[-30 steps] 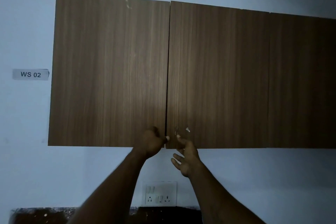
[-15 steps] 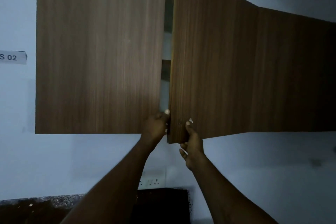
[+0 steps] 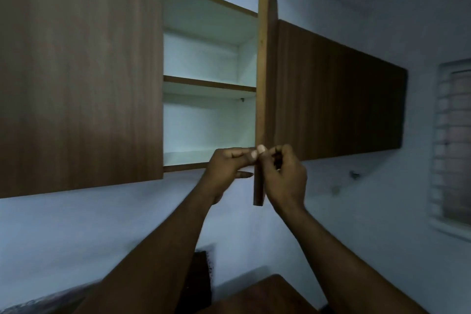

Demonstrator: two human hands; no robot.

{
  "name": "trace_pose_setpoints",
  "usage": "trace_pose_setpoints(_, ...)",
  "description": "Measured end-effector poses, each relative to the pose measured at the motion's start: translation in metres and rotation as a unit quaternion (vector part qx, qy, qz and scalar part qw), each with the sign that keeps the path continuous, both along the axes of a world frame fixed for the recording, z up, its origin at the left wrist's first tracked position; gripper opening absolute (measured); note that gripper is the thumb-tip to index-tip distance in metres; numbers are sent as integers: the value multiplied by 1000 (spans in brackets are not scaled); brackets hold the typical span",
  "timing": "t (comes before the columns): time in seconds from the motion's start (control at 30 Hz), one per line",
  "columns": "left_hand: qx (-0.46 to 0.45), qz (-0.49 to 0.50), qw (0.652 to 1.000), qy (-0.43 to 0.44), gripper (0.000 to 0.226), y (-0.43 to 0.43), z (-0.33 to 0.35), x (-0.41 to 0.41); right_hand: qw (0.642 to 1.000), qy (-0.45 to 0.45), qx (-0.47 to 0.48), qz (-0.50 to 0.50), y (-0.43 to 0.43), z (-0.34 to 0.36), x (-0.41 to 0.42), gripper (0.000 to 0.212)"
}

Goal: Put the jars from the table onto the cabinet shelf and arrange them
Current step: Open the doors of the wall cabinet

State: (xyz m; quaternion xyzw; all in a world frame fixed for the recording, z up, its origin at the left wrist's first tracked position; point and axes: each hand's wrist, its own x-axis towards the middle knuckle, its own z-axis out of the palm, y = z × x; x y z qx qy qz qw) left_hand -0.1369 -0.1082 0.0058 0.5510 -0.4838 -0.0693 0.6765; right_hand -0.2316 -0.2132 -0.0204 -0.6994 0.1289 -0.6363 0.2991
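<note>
While hands [image 3: 229, 167] pinch the door's [image 3: 266, 58] edge, the cabinet [image 3: 204, 122] stands open.

Head view, upward; seemingly near cabinet [image 3: 76, 71]

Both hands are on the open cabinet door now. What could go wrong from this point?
The open door stands edge-on toward the camera, so the head could bump it when reaching for the shelf. The left door is closed beside the opening, so things lifted in could knock its edge.
</note>
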Motion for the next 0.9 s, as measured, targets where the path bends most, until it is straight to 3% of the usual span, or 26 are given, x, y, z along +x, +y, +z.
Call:
trace_pose_setpoints(0.2, 33, -28, 995, -85, 51, -60, -6, -38, 993, -59, -24, -104, -46, 19, -48, 22)
trace_pose_setpoints(0.27, 45, -9, 987, -157, 58, -82, -16, -46, 988, -62, -34, -139, -63, 16, -62, 20)
trace_pose_setpoints(0.4, 78, 71, 937, -333, 81, -123, -34, -58, 977, -55, -47, -200, -97, 9, -84, 22)
trace_pose_setpoints(0.57, 105, 134, 863, -476, 97, -165, -40, -69, 961, -38, -59, -266, -136, 8, -107, 20)
trace_pose_setpoints(0.7, 163, 162, 821, -523, 95, -194, -31, -83, 953, -19, -65, -294, -167, 6, -120, 12)
trace_pose_setpoints(0.9, 197, 182, 791, -550, 93, -235, -23, -94, 951, 34, -33, -305, -209, 3, -133, 20)
